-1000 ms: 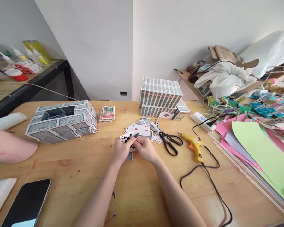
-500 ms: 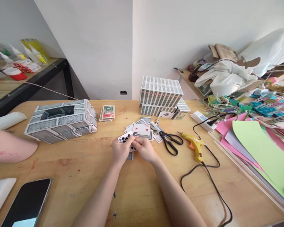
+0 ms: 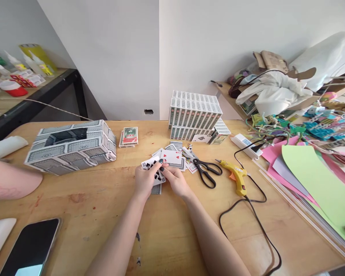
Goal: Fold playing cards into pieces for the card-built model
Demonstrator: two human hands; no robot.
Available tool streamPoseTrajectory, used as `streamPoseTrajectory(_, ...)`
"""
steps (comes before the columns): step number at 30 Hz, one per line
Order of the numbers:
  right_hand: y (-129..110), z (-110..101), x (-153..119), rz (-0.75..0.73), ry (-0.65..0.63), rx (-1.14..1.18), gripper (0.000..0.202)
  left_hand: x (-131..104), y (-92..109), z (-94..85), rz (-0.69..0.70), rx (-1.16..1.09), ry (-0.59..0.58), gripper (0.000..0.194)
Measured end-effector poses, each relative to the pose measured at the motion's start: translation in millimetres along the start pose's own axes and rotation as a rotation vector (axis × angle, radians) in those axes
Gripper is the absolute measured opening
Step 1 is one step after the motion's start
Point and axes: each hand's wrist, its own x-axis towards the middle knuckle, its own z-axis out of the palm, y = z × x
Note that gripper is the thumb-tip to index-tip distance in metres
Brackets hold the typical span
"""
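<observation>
As both grips (image 3: 144,179) (image 3: 176,181) pinch it, the white ten card (image 3: 158,179) shows black pips.

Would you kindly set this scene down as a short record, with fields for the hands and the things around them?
Left hand: pinches a black ten
Right hand: at the same card
Beyond the hands: loose cards, a two of hearts face up on top
Right of the cards: scissors, then a yellow glue gun
Far right: coloured paper, power strip
Behind: stacked card boxes
Left: card-covered box with an opening on top
Near left: phone
</observation>
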Motion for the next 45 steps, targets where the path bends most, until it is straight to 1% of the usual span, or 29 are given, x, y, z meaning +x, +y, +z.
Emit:
streamPoseTrajectory(3,0,1,0,0.008,0.027,-0.043,0.039,-1,-3,1.7,0.054,0.029,0.068,0.026)
streamPoseTrajectory(9,0,3,0,-0.007,0.075,-0.105,0.027,-1,-6,2.9,0.059,0.018,0.085,0.021)
streamPoseTrajectory(13,-2,7,-1,-0.027,0.086,-0.132,0.019,-1,-6,3.6,0.052,-0.007,0.105,0.021)
streamPoseTrajectory(21,-7,11,-2,-0.079,0.024,-0.167,0.013,0,-6,4.4,0.098,-0.033,0.208,0.023)
streamPoseTrajectory(27,-9,10,-4,-0.116,-0.035,-0.179,0.013,1,-4,4.3,0.094,-0.099,0.229,0.019)
streamPoseTrajectory(30,-5,8,-3,-0.12,-0.041,-0.148,0.015,1,-2,3.6,0.08,-0.109,0.199,0.022)
streamPoseTrajectory(32,-2,7,-2,-0.093,-0.018,-0.113,0.017,2,-1,2.3,0.029,-0.096,0.155,0.026)
streamPoseTrajectory(36,2,7,0,-0.036,0.066,-0.06,0.028,3,0,-1.8,-0.09,-0.111,0.019,0.033)
streamPoseTrajectory(38,1,7,0,-0.049,0.068,-0.032,0.029,5,0,-4.1,-0.107,-0.149,-0.054,0.037)
streamPoseTrajectory(41,0,6,0,-0.095,0.069,0.071,0.024,6,-1,-6.9,-0.07,-0.192,-0.096,0.038)
streamPoseTrajectory(45,3,4,2,-0.094,0.139,0.151,0.022,7,-2,-9.7,0.061,-0.143,-0.078,0.025)
